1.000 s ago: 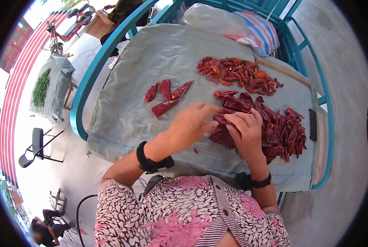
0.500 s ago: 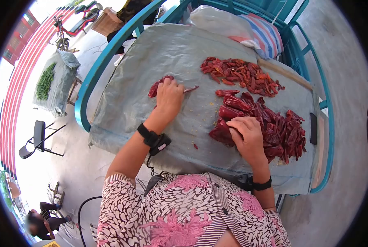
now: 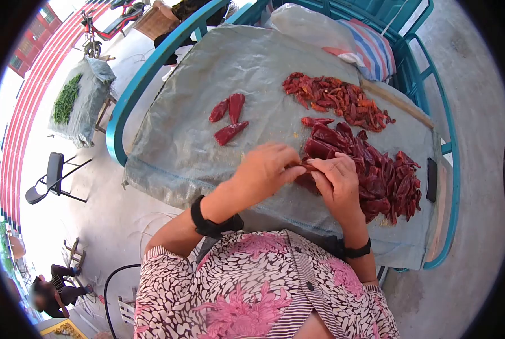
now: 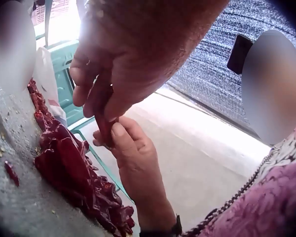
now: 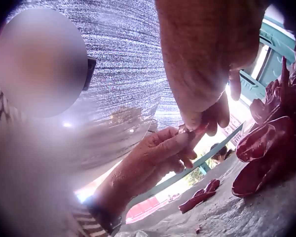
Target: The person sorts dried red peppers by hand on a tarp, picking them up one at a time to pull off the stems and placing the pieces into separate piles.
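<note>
Both hands meet over the near left edge of a heap of large dried red chili peppers [image 3: 377, 175]. Between them is one dried chili pepper [image 4: 103, 129], mostly covered by fingers in the head view. My left hand [image 3: 268, 168] pinches one end of it from the left. My right hand [image 3: 338, 179] holds the other end between thumb and fingers, as the left wrist view shows. Apart from the heap, three whole chili peppers [image 3: 230, 133] lie to the left on the grey-green woven sheet [image 3: 179, 118].
Smaller, brighter red peppers [image 3: 337, 99] form a pile behind the heap. A black phone-like slab [image 3: 431, 179] lies at the right edge. Teal cart rails [image 3: 117, 127] flank the sheet, with a striped bag [image 3: 371, 51] at the back. A folding chair [image 3: 55, 172] stands left on the floor.
My left hand reached left to the group of loose chili peppers, then came back to my right hand with one. That group has dropped by one pepper. My right hand stayed by the heap.
</note>
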Demonstrator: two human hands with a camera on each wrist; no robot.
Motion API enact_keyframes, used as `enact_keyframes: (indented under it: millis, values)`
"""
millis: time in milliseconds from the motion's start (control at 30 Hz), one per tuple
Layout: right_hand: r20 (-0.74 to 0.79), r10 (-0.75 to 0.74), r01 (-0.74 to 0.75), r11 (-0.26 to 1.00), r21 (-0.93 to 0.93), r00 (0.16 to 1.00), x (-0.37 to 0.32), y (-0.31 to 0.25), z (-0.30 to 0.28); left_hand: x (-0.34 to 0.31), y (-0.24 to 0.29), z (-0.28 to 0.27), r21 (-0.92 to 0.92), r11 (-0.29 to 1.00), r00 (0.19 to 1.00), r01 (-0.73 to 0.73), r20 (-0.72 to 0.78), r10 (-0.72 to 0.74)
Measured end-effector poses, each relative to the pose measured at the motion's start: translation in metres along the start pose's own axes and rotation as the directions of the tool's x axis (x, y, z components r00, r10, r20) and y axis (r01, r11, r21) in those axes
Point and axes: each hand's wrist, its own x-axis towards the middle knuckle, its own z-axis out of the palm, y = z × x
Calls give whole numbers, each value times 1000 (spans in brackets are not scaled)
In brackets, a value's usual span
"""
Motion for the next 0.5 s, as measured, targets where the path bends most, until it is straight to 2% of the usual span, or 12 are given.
enact_keyframes:
  millis: [33,100,167,233,333,433,500]
  values:
    - [-13,19,-19,1000,-4,1000,-1,-1,-2,-2,-4,-3,-16,999,1000,28,-6,-28]
    - [-43,58,-59,998,-20,997,3,-3,-9,-10,-28,-9,190,977,988,92,-138,-66]
    - [-82,91,-97,993,-66,992,1,2,-12,-17,-54,-25,330,927,972,178,-203,-114]
    - [-104,117,-128,986,-103,988,1,9,-16,-20,-64,-39,434,843,941,319,-251,-227]
    - [-157,105,-128,981,-148,982,4,21,-15,-30,-82,-43,551,719,901,424,-181,-393]
    - [-189,160,-185,974,-128,969,11,20,-17,-29,-85,-41,556,706,893,440,-189,-408]
    - [-219,209,-239,963,-120,953,11,20,-17,-24,-70,-42,463,773,899,434,-169,-404]
